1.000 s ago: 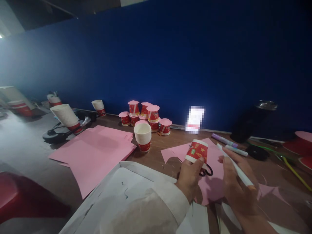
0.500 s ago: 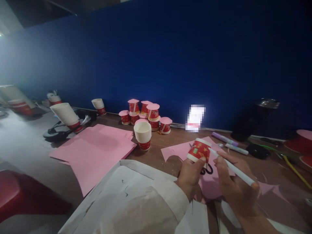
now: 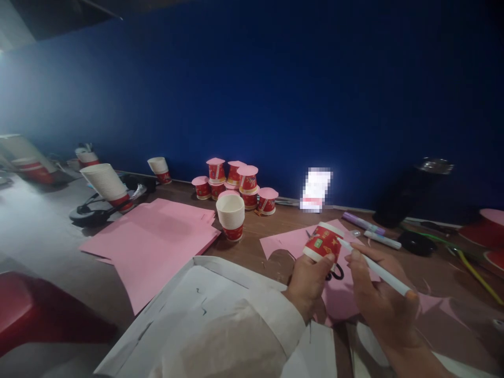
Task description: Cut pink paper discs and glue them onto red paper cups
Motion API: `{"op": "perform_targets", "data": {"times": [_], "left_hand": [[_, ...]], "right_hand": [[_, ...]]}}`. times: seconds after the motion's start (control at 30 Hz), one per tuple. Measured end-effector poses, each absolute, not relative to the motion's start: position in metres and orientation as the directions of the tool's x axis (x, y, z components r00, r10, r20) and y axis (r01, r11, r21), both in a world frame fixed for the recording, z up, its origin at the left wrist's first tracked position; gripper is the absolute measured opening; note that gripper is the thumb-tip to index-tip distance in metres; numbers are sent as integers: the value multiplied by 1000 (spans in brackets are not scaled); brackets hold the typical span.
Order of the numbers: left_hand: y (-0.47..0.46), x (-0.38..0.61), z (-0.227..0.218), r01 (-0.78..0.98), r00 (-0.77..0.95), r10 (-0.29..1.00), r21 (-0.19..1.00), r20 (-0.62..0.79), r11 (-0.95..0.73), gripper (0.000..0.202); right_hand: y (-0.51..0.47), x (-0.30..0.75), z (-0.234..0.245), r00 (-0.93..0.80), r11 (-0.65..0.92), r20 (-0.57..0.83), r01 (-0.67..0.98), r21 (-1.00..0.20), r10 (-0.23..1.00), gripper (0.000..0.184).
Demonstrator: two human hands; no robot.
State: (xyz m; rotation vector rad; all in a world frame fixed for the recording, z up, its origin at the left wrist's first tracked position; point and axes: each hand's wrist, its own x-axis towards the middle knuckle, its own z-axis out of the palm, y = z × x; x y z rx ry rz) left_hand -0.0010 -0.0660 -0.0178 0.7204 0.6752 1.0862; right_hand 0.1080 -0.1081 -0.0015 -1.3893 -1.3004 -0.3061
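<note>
My left hand is closed around a red paper cup with white rims and gold stars, held tilted over cut pink paper. In my right hand is a white marker with an orange end; its tip is at the cup's right side, whether touching I cannot tell. Black scissor handles show just behind the cup, the blades mostly hidden. To the right of the cup lie a purple marker and another white marker.
Red cups with pink paper discs are piled by the blue partition. A stack of paper cups stands before them. Pink sheets lie left, with a leaning cup stack behind. A black mouse sits right.
The cup has turned and tilted slightly in my left hand, its star shifting right. The marker tip stays by the cup's right side.
</note>
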Motion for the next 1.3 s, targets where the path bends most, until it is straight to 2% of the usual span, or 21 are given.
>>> {"op": "perform_targets", "data": {"times": [0.7,0.87,1.3], "left_hand": [[-66,-2,-16,-535,324,938,794,-121,287,50],[-67,-1,-15,-540,316,940,790,-127,288,50],[-69,-1,-11,-554,306,940,775,-150,304,48]], "right_hand": [[-113,103,10,358,236,728,783,-575,584,27],[-113,102,11,333,239,759,812,-532,559,26],[-113,102,10,328,236,756,814,-530,567,25]]}}
